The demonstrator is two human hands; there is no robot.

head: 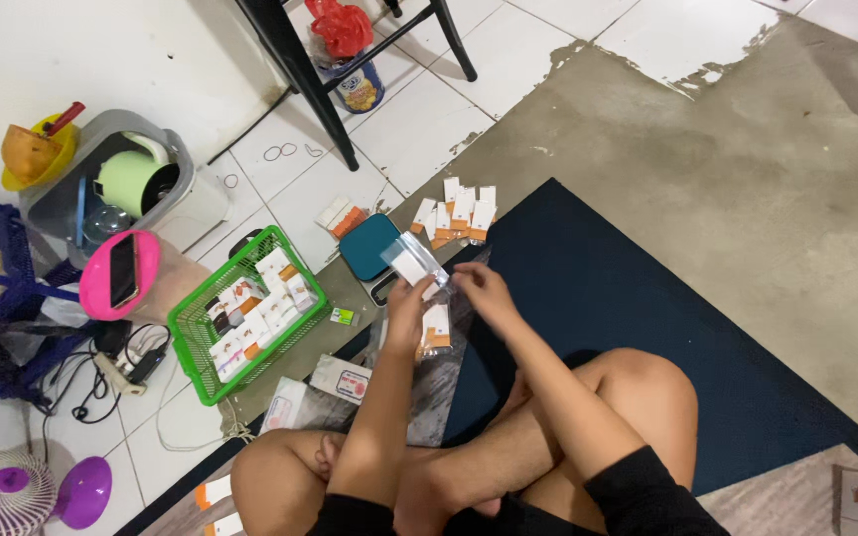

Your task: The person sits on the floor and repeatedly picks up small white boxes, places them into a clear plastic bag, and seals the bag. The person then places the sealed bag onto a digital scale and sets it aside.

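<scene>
Two crossed bare knees [638, 397] are sitting nearest the lens. Both hands are pinching one clear plastic bag [417, 260] with a white box inside, left hand [407, 310] gripping below, right hand [479, 286] beside it. One green basket [201, 337] is holding several similar boxes to the left.

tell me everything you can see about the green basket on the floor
The green basket is a rectangular, open-lattice tray that looks like plastic, with low walls and a raised rim. It sits flat on the white tiled floor, turned at an angle, to the left of the person's left hand. It holds many small white-and-orange boxes. Neither hand touches it.
</scene>
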